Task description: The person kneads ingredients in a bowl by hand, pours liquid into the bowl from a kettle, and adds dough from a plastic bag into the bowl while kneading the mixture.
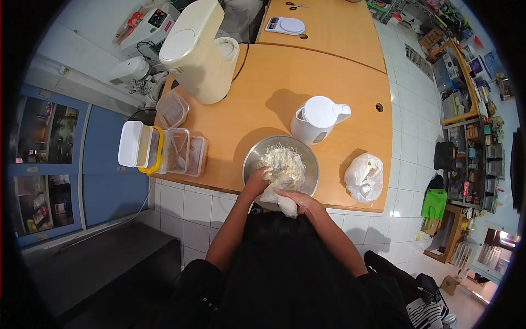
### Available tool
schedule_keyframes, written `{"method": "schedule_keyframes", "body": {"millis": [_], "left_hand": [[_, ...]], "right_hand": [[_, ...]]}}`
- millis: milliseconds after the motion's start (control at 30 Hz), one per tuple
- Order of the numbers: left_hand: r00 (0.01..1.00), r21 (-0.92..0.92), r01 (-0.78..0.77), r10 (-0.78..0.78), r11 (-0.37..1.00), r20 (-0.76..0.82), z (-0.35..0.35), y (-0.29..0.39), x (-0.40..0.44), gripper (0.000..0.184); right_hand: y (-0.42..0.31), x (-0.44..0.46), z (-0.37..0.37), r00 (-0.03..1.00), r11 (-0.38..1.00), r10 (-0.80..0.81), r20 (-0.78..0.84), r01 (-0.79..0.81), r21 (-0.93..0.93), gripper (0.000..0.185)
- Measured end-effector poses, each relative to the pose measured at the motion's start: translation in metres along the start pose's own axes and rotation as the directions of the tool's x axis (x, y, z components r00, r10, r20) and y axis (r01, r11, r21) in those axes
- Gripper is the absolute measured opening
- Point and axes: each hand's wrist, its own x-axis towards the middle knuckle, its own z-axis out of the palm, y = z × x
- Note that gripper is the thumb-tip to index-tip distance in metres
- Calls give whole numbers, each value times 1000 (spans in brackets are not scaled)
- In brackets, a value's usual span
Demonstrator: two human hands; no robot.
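Note:
A steel mixing bowl [251,164] at the table's front edge contains a crumbly, pale floury mixture [285,162]. Over the bowl's near side a clear plastic bag [279,196] with whitish residue is stretched between my hands. My left hand [258,180] is at the bowl's near left, closed on one end of the bag; its fingertips are partly hidden. Bunched at the near right rim, the rest of the bag is gripped by my right hand [301,202]. Just behind the bowl stands a white electric kettle [320,118].
A knotted white plastic bag [364,178] sits on the right front of the table [356,88]. Plastic containers [178,151] line the left edge, near a large cream appliance [200,60]. Farther back are a kitchen scale [285,25] and scissors [297,6].

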Motion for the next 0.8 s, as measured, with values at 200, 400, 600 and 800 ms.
{"method": "schedule_keyframes", "body": {"millis": [200, 400, 600, 800], "left_hand": [[1000, 2, 25, -25, 1000, 15, 0, 5, 1, 49], [997, 26, -72, 73, 997, -24, 11, -23, 5, 45], [999, -28, 45, -44, 999, 31, 4, -19, 5, 39], [993, 88, 112, -114, 990, 18, -1, -9, 0, 34]], "right_hand": [[1, -1, 6, 998, 998, -41, -45, 43, 41, 56], [-2, -5, -9, 999, 1000, -3, 34, 2, 8, 52], [-5, 0, -16, 992, 991, -74, 106, 61, 117, 46], [-7, 2, -22, 996, 995, -89, 26, 90, -44, 50]]}}
